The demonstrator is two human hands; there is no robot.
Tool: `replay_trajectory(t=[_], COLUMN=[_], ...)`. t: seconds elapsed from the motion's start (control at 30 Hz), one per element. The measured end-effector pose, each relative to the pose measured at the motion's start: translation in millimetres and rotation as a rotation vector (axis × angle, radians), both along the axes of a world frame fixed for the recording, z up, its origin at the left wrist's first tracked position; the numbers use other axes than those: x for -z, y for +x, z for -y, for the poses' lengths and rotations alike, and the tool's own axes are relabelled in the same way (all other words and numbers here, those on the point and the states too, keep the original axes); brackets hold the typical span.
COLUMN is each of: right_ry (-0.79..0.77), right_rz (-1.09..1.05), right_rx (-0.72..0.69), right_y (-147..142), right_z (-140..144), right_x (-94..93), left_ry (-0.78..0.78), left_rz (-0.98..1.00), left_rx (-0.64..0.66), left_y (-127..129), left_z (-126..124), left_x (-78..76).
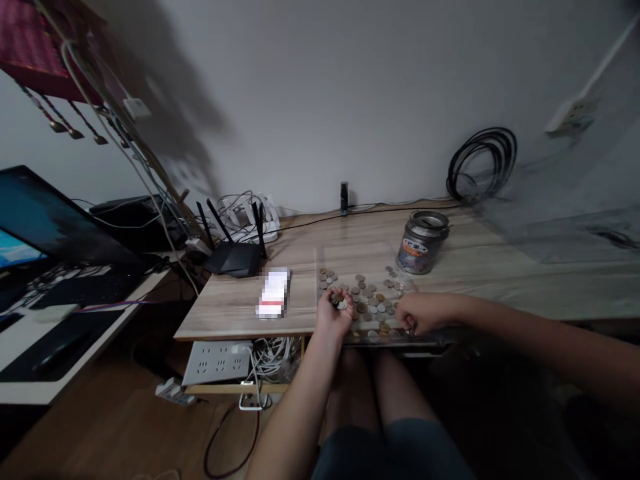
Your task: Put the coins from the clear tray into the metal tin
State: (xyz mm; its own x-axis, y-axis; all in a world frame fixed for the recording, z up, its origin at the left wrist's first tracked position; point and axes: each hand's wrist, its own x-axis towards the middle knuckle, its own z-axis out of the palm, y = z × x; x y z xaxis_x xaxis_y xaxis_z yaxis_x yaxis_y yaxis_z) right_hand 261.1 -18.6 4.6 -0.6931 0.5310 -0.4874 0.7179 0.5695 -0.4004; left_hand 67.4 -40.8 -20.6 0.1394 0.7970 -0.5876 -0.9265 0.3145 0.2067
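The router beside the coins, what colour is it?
Black router, antennas too; head view.

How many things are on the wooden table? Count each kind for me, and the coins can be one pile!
Pile of coins: 1, too many and too small to count singly
Tin can: 1
Black router: 1
Blurred white and red packet: 1
Small dark upright object by the wall: 1
Total: 5
The left hand holds a few coins; the right hand touches the pile.

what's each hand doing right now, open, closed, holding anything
Left hand: cupped palm-up, holding a few coins.
Right hand: fingers curled down on the coins at the table's near edge; grip cannot be told.
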Motion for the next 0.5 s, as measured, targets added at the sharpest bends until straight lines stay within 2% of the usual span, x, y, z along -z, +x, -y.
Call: replay_trajectory(t=[0.07, 0.17, 0.3, 0.4, 0.5], right_ry=[-0.003, 0.004, 0.0, 0.103, 0.241], right_rz=[-0.067, -0.275, -0.412, -0.453, -0.561], right_rx=[0.068, 0.18, 0.215, 0.243, 0.273], right_y=[-2.2, -16.1, -49.6, -67.6, -62.4], right_z=[-5.1, -14.5, -21.9, -23.6, -30.9], right_x=[-2.8, -11.9, -20.3, -19.1, -21.9], left_ry=[-0.01, 0.021, 0.066, 0.068, 0.05], left_rz=[-0.016, -0.043, -0.074, -0.097, -0.119], left_rx=[0.011, 0.129, 0.213, 0.227, 0.185], left_y=[1.1, 3.6, 5.8, 4.8, 2.7], left_z=[-1.2, -3.2, -5.0, -6.8, -12.8], left_x=[1.3, 5.1, 7.9, 2.3, -9.5])
